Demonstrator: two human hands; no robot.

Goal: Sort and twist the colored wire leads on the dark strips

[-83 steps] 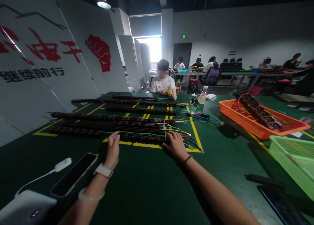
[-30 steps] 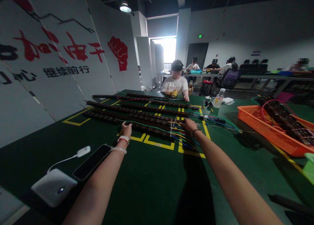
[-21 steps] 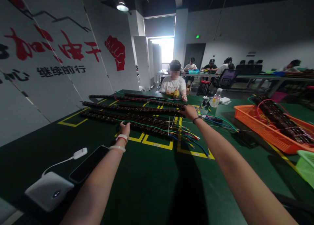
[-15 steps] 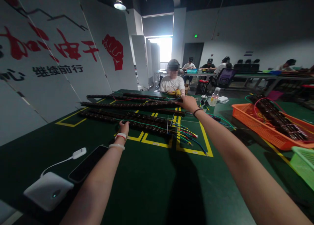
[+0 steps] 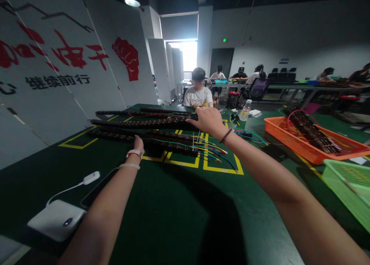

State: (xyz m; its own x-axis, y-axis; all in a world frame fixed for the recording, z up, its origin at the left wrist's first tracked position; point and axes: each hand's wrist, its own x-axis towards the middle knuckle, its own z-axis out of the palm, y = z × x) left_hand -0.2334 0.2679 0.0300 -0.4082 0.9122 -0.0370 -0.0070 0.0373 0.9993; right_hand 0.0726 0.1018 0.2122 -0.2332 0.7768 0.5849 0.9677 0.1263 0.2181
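Several long dark-wrapped wire harnesses lie side by side across the green table. My right hand [image 5: 210, 121] reaches over to the right part of an upper wire harness [image 5: 138, 122], its fingers wrapped around it and the thumb toward the left. Lower and to the left, my left hand [image 5: 139, 144] grips the near edge of the closer wire harness [image 5: 170, 144]; its fingers are mostly hidden against the bundle. Loose coloured wires [image 5: 215, 152], some with metal ring ends, fan out from the closer bundle's right end. A white tie [image 5: 193, 141] stands up near that end.
Yellow tape outlines [image 5: 185, 164] mark the green table. At left lie a white power bank [image 5: 56, 220] and a dark phone [image 5: 100, 188]. An orange basket [image 5: 289, 141] holds more harnesses, near a green basket [image 5: 341, 188]. A bottle [image 5: 245, 110] stands behind; a person [image 5: 199, 91] sits opposite.
My right hand has slid left with the upper harness, which now rises slightly toward it. My left hand stays at the closer bundle. The whole view has turned a little to the right.
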